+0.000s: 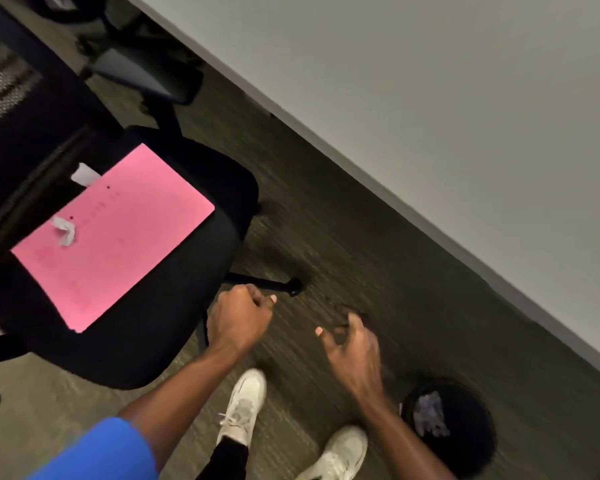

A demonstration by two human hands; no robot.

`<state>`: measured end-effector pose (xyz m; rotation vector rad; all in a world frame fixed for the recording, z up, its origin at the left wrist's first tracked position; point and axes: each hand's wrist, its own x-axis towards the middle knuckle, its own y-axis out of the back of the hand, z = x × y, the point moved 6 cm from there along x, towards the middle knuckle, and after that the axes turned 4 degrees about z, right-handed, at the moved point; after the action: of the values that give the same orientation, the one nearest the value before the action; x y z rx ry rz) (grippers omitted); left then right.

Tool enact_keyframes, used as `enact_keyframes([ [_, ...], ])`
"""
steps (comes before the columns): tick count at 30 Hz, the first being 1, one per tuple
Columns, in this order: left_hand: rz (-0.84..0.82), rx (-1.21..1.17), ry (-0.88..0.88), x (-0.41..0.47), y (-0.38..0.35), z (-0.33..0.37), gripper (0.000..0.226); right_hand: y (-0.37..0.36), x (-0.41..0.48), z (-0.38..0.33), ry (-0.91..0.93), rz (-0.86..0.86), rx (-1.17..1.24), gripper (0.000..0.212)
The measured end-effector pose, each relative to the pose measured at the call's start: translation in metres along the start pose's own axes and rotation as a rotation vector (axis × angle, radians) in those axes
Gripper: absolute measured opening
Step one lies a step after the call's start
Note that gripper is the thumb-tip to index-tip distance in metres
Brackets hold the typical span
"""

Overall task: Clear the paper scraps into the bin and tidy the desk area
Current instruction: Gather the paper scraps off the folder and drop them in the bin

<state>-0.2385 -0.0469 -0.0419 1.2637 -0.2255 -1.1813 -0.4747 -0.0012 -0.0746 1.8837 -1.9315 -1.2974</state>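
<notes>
My left hand (239,317) is fisted, my right hand (352,348) spread empty. Next: collect scraps (64,231) at nine o'clock for the bin (465,441).

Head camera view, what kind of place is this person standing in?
Most likely an office or study room: a black swivel chair with a pink folder on its seat, a long white desk above dark carpet, and a black bin holding crumpled paper.

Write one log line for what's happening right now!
left hand: fist | right hand: open, empty | scraps: on pink folder | bin: holds paper
</notes>
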Motion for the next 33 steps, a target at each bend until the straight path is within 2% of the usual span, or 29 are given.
enact_keyframes([
  [3, 0.215, -0.067, 0.118, 0.028, 0.073, -0.033, 0.029, -0.022, 0.011, -0.065, 0.182, -0.011, 0.004, 0.050],
  [6, 0.379, -0.116, 0.158, 0.059, 0.139, -0.064, 0.021, -0.049, 0.018, -0.124, 0.307, -0.035, 0.009, 0.045],
  [11, 0.554, -0.113, 0.273, 0.110, 0.209, -0.113, 0.045, -0.104, 0.027, -0.214, 0.448, -0.109, -0.007, 0.046],
  [14, 0.565, -0.095, 0.340, 0.139, 0.226, -0.140, 0.061, -0.136, 0.034, -0.261, 0.513, -0.154, -0.018, 0.048],
  [17, 0.546, -0.092, 0.323, 0.167, 0.234, -0.160, 0.071, -0.167, 0.042, -0.305, 0.583, -0.199, -0.077, 0.048],
  [23, 0.474, -0.050, 0.195, 0.210, 0.237, -0.187, 0.073, -0.229, 0.068, -0.388, 0.692, -0.282, -0.247, 0.054],
  [27, 0.422, -0.049, 0.092, 0.225, 0.233, -0.204, 0.053, -0.262, 0.088, -0.444, 0.784, -0.244, -0.353, 0.059],
  [33, 0.428, -0.154, 0.000, 0.229, 0.228, -0.225, 0.026, -0.304, 0.106, -0.505, 0.936, -0.133, -0.397, 0.056],
])
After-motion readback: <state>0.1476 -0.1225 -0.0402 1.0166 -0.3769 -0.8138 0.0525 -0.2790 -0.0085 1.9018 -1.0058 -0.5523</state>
